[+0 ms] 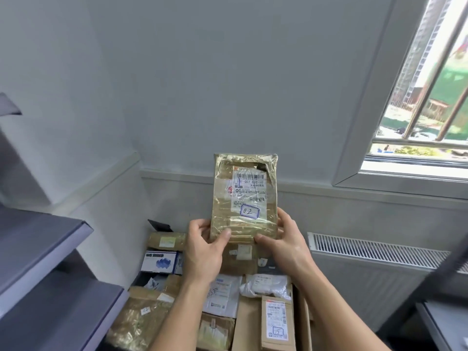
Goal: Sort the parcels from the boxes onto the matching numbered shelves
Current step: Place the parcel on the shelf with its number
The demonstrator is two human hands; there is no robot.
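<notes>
A tape-wrapped brown parcel (244,196) was held upright before the grey wall, above an open cardboard box (303,321), and was gripped at its lower corners by both hands. The left hand (205,247) was curled round the lower left edge, its thumb pressed on the front face; the right hand (286,239) was curled round the lower right edge, its thumb laid along the bottom front. A white shipping label (249,188) was seen on the parcel's face, with "02" handwritten in a blue frame at its lower end. Below, further parcels were packed: a small cardboard parcel marked "15" (277,323), a white plastic mailer (269,285), a flat white envelope (222,297) and, further left, a blue-and-white printed carton (160,262). Grey metal shelves (50,231) were seen at the left, well apart from the held parcel; their numbers could not be read. A radiator grille (374,249) was set under the barred window (417,97) at the right.
</notes>
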